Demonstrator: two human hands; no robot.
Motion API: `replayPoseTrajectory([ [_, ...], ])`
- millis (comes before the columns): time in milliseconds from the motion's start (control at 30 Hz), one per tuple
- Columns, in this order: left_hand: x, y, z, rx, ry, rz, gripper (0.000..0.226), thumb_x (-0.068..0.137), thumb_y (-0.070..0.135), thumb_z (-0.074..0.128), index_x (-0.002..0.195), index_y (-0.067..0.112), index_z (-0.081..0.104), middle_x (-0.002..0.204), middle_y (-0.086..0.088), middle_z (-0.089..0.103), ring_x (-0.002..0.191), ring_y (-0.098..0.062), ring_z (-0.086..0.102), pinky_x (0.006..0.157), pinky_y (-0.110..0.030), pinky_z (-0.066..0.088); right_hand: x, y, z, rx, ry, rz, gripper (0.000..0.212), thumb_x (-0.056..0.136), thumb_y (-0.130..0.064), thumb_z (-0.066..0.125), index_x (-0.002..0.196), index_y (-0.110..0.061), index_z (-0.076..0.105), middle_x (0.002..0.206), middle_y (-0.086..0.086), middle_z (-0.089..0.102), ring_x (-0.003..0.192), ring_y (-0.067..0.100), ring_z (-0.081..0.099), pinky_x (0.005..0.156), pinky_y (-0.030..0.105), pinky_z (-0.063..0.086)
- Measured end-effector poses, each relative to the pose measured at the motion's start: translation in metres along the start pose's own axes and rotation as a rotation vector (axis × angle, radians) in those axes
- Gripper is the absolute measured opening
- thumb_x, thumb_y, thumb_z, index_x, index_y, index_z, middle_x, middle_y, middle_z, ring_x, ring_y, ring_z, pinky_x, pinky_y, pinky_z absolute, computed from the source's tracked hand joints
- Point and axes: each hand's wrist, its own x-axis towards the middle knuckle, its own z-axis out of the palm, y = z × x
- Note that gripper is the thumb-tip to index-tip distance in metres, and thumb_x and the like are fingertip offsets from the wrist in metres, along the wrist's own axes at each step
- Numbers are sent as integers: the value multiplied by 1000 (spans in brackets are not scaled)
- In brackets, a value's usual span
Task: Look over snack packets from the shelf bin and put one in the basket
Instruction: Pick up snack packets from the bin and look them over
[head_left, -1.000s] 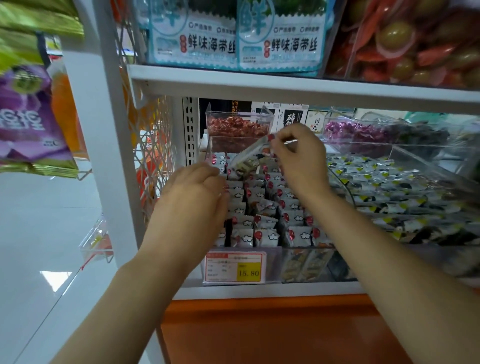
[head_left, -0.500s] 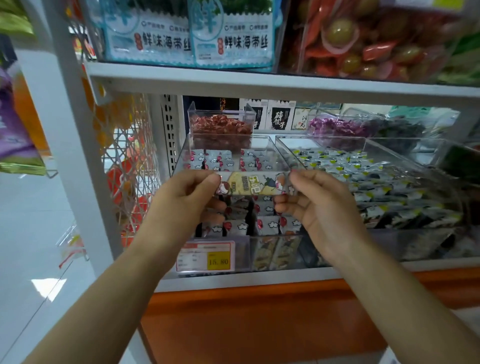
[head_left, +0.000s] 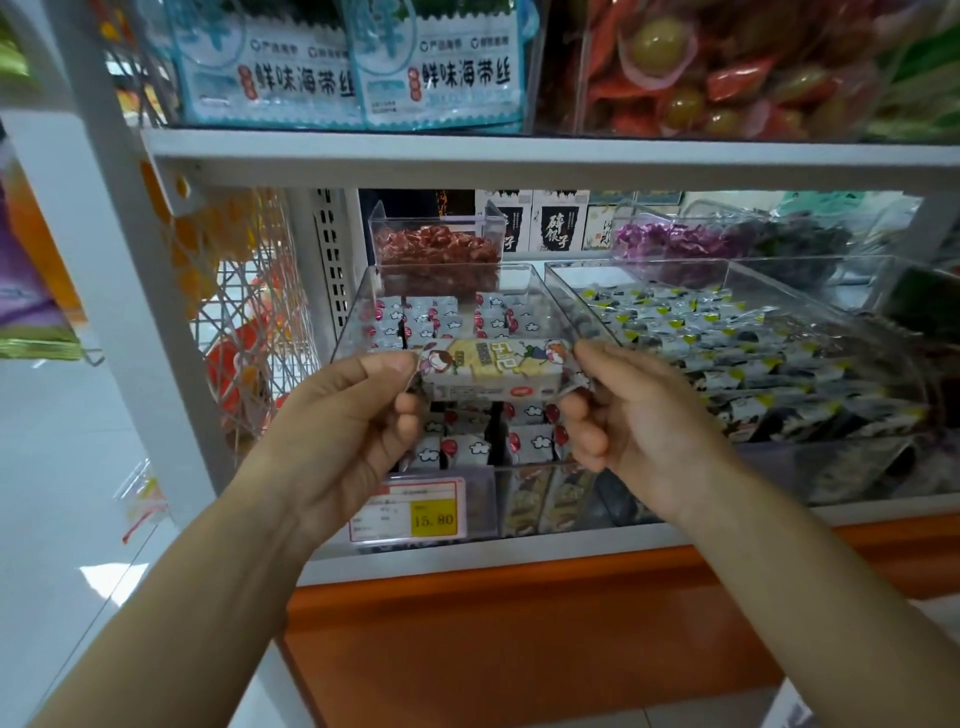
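Left hand (head_left: 343, 415) pinches the left end of one snack packet (head_left: 493, 366) between thumb and forefinger. Right hand (head_left: 639, 415) pinches the right end the same way. The rest of my fingers are curled loosely underneath. I hold the packet level between both hands, printed face toward me (cartoon figures, yellow middle), over the front half of the clear shelf bin (head_left: 358, 312). The bin is full of rows of small white packets with red dots and clouds. A price tag (head_left: 415, 512) with a yellow box sits on the bin front. A second clear bin (head_left: 576, 301) stands just to the right, holding dark-and-white packets. A tub of red sweets (head_left: 436, 249) stands behind. Blue-white bags (head_left: 353, 67) are on the shelf above.
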Motion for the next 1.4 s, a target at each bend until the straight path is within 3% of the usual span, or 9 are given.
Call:
replayPoseTrajectory([
  [167, 0, 0, 1, -81, -5, -25, 8, 72, 6, 57, 80, 7, 59, 57, -3, 53, 41, -4, 50, 38, -11, 43, -1, -1, 0, -135, 50, -99, 19, 97, -20, 46, 82, -10, 51, 49, 4, 59, 34, 15, 48, 32, 23, 38],
  [500, -2, -2, -2, 207, -73, 63, 24, 73, 32, 60, 55, 22, 72, 65, 1, 69, 60, -10, 65, 57, -19, 54, 0, 8, -2, -332, 14, -341, 10, 91, 2, 51, 86, -7, 53, 68, -3, 67, 63, 21, 69, 48, 27, 55],
  [667, -2, -5, -5, 329, -107, 149, 22, 76, 27, 57, 83, 13, 70, 92, -7, 73, 87, -16, 70, 70, -20, 56, 0, 10, 0, -325, 43, -267, 9, 90, -5, 54, 83, -9, 58, 88, 18, 62, 69, 24, 66, 56, 37, 58],
  [767, -4, -7, -5, 423, -124, 208, 34, 71, 29, 57, 97, 11, 69, 96, -4, 73, 92, -15, 69, 74, -19, 55, 0, 12, 3, -421, 26, -333, 7, 88, -12, 60, 87, -19, 64, 85, 5, 65, 69, 16, 66, 57, 29, 59],
  [933, -6, -4, -5, 539, -113, 269, 35, 70, 31, 60, 101, 17, 69, 95, -2, 73, 87, -15, 70, 74, -20, 56, 2, 13, 4, -375, 67, -323, 11, 87, -13, 63, 77, -14, 69, 84, 16, 64, 74, 25, 67, 62, 32, 59],
  [1067, -11, -4, -4, 725, -124, 338, 36, 67, 43, 63, 102, 34, 68, 94, -12, 70, 86, -28, 66, 75, -40, 57, 6, 15, 1, -484, 173, -384, 25, 87, -19, 63, 71, 0, 62, 79, 31, 57, 76, 39, 58, 72, 34, 56],
  [1133, -10, -6, -3, 756, -111, 355, 23, 76, 36, 64, 99, 36, 68, 93, -7, 70, 84, -22, 68, 76, -36, 58, 5, 14, 3, -553, 206, -465, 28, 87, -18, 62, 70, 4, 61, 70, 29, 55, 65, 32, 54, 60, 20, 48],
  [1300, -6, -10, 1, 670, -30, 325, 9, 83, 23, 63, 79, 26, 71, 81, 6, 71, 74, -11, 69, 61, -19, 56, -1, 14, 8, -650, 200, -560, 21, 88, -16, 62, 71, -4, 66, 64, 14, 62, 61, 19, 57, 61, 23, 46],
  [1400, -4, -10, 2, 664, 21, 340, 14, 83, 23, 63, 73, 21, 71, 75, 7, 71, 68, -13, 69, 59, -27, 59, -3, 14, 11, -672, 181, -567, 19, 88, -16, 62, 73, -6, 67, 66, 8, 64, 64, 15, 59, 61, 25, 48],
])
